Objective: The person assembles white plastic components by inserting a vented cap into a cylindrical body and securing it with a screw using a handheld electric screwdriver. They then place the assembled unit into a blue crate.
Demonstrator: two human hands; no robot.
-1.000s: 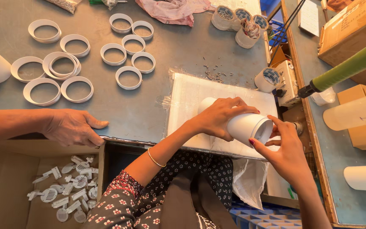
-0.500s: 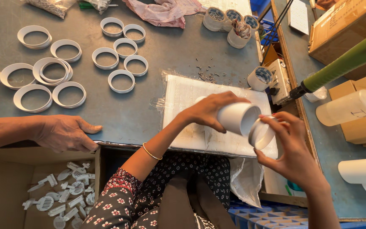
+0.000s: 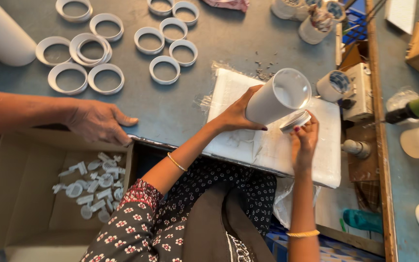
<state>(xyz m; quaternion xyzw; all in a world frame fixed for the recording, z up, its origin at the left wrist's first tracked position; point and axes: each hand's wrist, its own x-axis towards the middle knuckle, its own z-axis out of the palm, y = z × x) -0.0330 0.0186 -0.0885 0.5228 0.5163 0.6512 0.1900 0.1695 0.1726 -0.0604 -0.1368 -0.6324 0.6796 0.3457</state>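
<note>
smooth matt white plastic tube [image 3: 272, 99], matt plastic rings [image 3: 165, 69], dull grey tabletop [image 3: 219, 43]

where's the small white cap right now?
In the head view, right of centre: the small white cap sits at the right hand fingertips, just under the white tube held by the left hand.

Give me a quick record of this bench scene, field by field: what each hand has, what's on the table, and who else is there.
left hand: holds a white tube tilted, open end toward the camera
right hand: holds a small round cap just below the tube's open end
under the hands: white foam pad on the grey table
table, far side: loose white rings
another person's hand: rests flat on the table edge
cardboard box: small white plastic parts
</note>
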